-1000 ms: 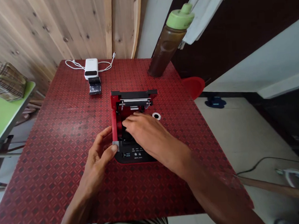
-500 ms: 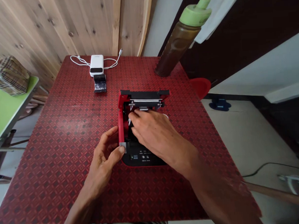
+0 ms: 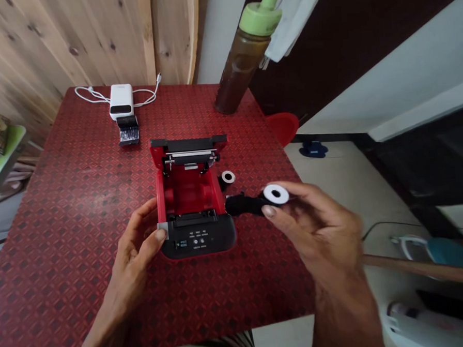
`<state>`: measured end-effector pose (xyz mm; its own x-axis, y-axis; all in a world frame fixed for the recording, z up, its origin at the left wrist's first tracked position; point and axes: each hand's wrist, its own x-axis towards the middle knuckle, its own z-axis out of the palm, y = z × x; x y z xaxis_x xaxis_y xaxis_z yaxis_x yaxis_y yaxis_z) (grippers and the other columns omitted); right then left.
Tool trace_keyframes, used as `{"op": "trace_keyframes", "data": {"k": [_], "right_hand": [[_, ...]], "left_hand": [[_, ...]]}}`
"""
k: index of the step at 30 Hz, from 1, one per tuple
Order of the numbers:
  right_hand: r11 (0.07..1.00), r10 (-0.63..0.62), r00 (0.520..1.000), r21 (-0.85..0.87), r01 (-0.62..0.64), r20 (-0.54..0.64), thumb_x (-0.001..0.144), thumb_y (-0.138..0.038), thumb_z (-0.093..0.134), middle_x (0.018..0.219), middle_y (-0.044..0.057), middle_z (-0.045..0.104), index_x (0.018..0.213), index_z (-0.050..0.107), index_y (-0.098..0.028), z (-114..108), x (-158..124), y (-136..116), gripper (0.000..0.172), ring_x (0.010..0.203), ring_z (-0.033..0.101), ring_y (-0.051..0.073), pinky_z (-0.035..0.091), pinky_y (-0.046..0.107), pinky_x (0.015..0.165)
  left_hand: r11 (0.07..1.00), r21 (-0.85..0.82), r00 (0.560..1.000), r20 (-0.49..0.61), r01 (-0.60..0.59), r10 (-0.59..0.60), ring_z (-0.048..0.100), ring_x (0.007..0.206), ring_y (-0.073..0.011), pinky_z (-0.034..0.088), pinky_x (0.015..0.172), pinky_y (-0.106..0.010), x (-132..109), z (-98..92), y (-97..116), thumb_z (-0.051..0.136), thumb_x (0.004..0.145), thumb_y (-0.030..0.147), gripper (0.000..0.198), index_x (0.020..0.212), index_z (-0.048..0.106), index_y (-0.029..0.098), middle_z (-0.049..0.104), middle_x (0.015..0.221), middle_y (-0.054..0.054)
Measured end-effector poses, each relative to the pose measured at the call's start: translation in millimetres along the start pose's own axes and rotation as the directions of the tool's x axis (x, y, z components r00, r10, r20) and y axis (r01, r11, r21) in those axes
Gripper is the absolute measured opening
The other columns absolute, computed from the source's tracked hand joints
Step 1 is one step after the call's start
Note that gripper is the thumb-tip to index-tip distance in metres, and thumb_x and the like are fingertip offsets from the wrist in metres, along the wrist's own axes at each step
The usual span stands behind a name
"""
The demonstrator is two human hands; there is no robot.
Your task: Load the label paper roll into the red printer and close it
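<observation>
A small red and black label printer (image 3: 198,237) stands on the table with its lid (image 3: 189,150) raised, showing a bare red inner bay. My left hand (image 3: 136,246) grips its front left corner, thumb on a grey patch on top, fingers against the side. To the right of the printer, my right hand (image 3: 315,218) pinches a black label roll (image 3: 276,194) with a white end face and dark core hole. A loose black strip (image 3: 243,204) trails from this roll toward the printer's right side. Behind that strip a second black roll (image 3: 227,178) rests on the table.
At the back left lie a white power bank (image 3: 121,99) with a white cable (image 3: 146,100) and a curled black piece (image 3: 128,131). A tall brown bottle (image 3: 241,59) with a green cap stands at the back right. The red patterned table (image 3: 81,202) reaches the wooden wall.
My right hand has come out of the printer's bay and moved right, now with the black label roll in its fingers. My left hand keeps its hold on the printer. The view has shifted right.
</observation>
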<state>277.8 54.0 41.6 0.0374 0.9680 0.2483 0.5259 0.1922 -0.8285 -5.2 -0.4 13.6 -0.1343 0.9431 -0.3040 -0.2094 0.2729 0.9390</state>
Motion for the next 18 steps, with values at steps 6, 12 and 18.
{"op": "trace_keyframes", "data": {"k": [6, 12, 18], "right_hand": [[0.997, 0.047, 0.972, 0.047, -0.059, 0.232, 0.094, -0.023, 0.069, 0.118, 0.005, 0.085, 0.121, 0.077, -0.027, 31.4, -20.8, 25.0, 0.028, 0.105, 0.081, 0.024, 0.065, 0.042, 0.096], [1.0, -0.014, 0.94, -0.013, 0.019, 0.341, 0.092, -0.016, 0.065, 0.127, 0.008, 0.083, 0.127, 0.075, -0.026, 37.0, -19.3, 26.7, 0.037, 0.115, 0.081, 0.027, 0.064, 0.049, 0.103], [0.999, 0.036, 0.922, -0.041, -0.021, 0.387, 0.093, -0.013, 0.06, 0.128, 0.008, 0.083, 0.14, 0.07, -0.025, 11.9, -15.6, 28.9, 0.05, 0.1, 0.082, 0.022, 0.066, 0.046, 0.097]], "left_hand": [[0.999, 0.033, 0.999, -0.049, -0.022, 0.024, 0.066, 0.14, -0.0367, 0.05, 0.119, -0.051, 0.0, 2.4, -2.4, 0.073, 0.099, 0.049, 0.055, 0.15, 0.066, 0.031, 0.074, 0.148, -0.008], [1.0, 0.026, 0.997, -0.076, -0.008, 0.01, 0.065, 0.14, -0.0358, 0.049, 0.118, -0.049, -1.8, 2.9, -5.5, 0.071, 0.1, 0.049, 0.059, 0.155, 0.062, 0.03, 0.073, 0.148, -0.007], [1.0, 0.02, 0.997, -0.074, -0.008, 0.01, 0.066, 0.138, -0.033, 0.05, 0.115, -0.043, -2.3, 3.1, -4.6, 0.073, 0.099, 0.048, 0.055, 0.151, 0.066, 0.033, 0.075, 0.143, -0.004]]}}
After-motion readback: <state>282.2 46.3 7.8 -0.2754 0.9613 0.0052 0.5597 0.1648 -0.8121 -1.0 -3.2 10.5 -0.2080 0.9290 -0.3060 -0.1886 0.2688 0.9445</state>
